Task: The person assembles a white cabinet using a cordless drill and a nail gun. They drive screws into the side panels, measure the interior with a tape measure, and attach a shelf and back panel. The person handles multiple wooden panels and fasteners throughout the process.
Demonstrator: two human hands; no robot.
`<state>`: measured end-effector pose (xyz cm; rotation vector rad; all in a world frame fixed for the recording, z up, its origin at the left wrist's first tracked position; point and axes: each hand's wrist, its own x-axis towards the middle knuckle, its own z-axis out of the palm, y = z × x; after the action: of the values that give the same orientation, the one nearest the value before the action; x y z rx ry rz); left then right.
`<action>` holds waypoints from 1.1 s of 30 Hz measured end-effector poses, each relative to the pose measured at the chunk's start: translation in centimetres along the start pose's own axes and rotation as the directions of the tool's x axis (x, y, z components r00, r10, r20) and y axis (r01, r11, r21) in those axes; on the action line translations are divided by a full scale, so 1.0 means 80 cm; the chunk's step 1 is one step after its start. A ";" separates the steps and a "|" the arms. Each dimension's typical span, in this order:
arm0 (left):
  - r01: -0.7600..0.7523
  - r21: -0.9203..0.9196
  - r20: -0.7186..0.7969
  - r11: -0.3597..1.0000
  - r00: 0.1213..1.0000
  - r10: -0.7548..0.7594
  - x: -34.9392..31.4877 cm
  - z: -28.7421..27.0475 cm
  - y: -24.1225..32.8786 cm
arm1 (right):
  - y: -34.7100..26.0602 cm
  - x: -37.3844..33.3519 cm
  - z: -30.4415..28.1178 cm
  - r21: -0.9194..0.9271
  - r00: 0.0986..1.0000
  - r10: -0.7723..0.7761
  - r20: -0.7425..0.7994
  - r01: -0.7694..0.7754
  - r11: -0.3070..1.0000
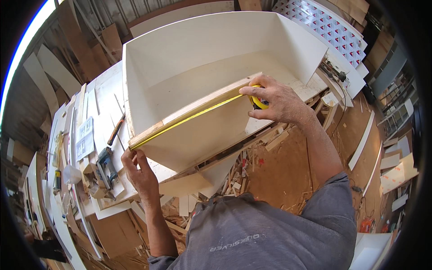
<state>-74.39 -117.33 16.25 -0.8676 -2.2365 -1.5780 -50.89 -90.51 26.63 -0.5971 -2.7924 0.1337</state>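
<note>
A large white open-topped box (216,40) of laminated board lies on a workbench. A yellow tape measure blade (189,118) is stretched along its near top edge. My right hand (274,101) grips the yellow tape measure case (258,102) at the right end of that edge. My left hand (139,171) pinches the blade's tip at the box's left corner.
A workbench (103,90) at left carries white board offcuts, a power tool (107,164), a hammer (116,129) and papers. Wood scraps (238,173) litter the brown floor below. Patterned sheets (333,27) lean at upper right. My grey shirt fills the bottom.
</note>
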 end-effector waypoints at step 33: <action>-0.025 0.091 0.064 0.996 0.998 0.020 0.012 0.000 0.006 | 0.164 0.012 -0.010 -0.136 0.980 0.075 0.184 -0.051 0.989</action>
<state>-74.86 -116.92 17.15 -0.9256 -2.3140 -1.4445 -46.37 -78.12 25.72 -0.7410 -2.9847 0.0213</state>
